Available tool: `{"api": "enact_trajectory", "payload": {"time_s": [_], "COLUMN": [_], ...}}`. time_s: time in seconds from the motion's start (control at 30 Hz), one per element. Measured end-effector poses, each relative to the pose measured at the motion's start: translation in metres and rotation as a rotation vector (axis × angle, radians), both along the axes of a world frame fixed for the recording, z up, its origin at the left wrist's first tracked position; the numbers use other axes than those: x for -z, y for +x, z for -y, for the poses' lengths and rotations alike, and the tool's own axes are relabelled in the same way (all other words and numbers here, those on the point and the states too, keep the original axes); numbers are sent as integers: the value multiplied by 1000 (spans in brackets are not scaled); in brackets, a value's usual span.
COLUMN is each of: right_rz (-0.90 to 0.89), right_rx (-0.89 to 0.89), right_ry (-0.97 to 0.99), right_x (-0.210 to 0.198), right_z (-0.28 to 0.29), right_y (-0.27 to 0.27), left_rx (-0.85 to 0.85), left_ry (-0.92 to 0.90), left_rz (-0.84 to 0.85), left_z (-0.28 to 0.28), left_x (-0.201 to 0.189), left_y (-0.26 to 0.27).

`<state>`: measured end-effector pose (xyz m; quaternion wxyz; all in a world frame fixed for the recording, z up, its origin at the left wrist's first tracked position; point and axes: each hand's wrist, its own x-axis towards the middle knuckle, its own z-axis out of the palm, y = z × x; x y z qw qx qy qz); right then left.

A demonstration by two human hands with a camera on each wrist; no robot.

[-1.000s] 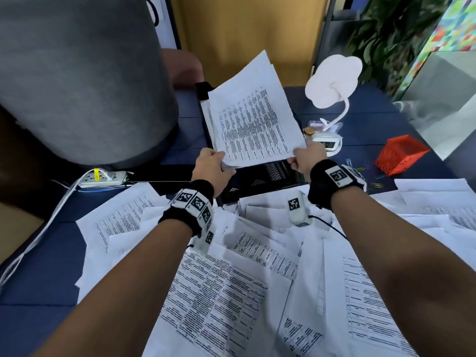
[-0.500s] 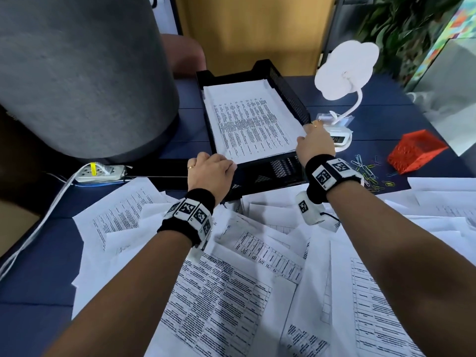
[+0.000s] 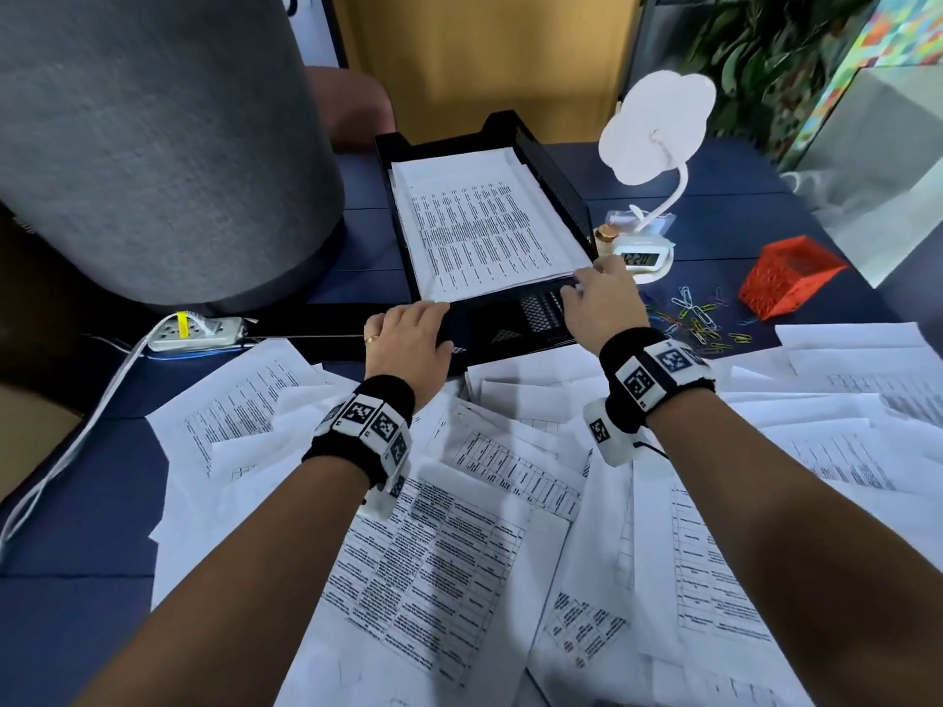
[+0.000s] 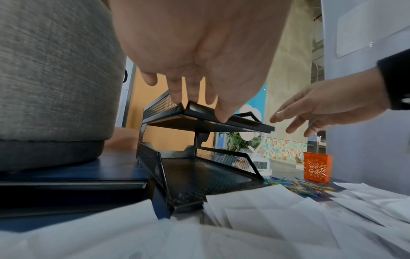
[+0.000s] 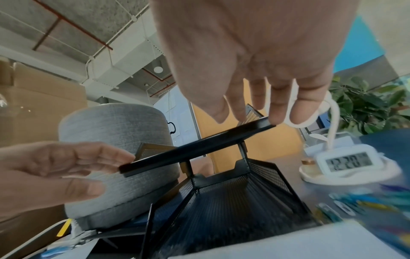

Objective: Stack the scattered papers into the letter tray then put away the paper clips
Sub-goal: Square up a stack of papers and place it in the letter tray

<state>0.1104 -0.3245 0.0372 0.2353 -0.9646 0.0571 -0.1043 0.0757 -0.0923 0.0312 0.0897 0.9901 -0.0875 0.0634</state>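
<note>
A black mesh two-tier letter tray (image 3: 556,191) stands at the middle back of the blue table. A stack of printed papers (image 3: 485,227) lies in its top tier. The lower tier (image 4: 206,177) shows bare mesh. My left hand (image 3: 413,324) lies open at the tray's front left corner, its fingertips (image 4: 221,117) touching the top tier's front lip. My right hand (image 3: 594,293) is open at the front right corner, its fingers (image 5: 277,112) by the lip's end. Many loose papers (image 3: 459,528) cover the near table. Coloured paper clips (image 3: 696,318) lie right of the tray.
A red mesh box (image 3: 788,275) stands behind the clips. A white cloud-shaped lamp (image 3: 655,125) with a digital clock (image 3: 638,257) sits just right of the tray. A large grey fabric cylinder (image 3: 153,145) and a power strip (image 3: 196,331) with cable are to the left.
The paper stack that both hands held up over the tray now lies flat in the top tier. Both hands have let go and drawn back to the front lip.
</note>
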Motion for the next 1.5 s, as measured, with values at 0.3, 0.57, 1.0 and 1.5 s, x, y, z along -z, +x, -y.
{"api": "enact_trajectory", "payload": {"time_s": [0.3,0.57,1.0,1.5], "right_rz": [-363,-688,-726,-597], "right_rx": [42,119,-26,98], "right_ry": [-27,-77,-81,51], "right_x": [43,65,65,61], "right_z": [52,97,134,162], "right_y": [-98,-161,-179,-171], "left_rx": [90,216,0,-87], "left_ry": [-9,-94,-593,-707], "left_rz": [-161,-492,-748,-523], "left_z": [10,64,142,155], "left_x": [17,41,65,69], "left_y": [-57,-92,-129,-125]}}
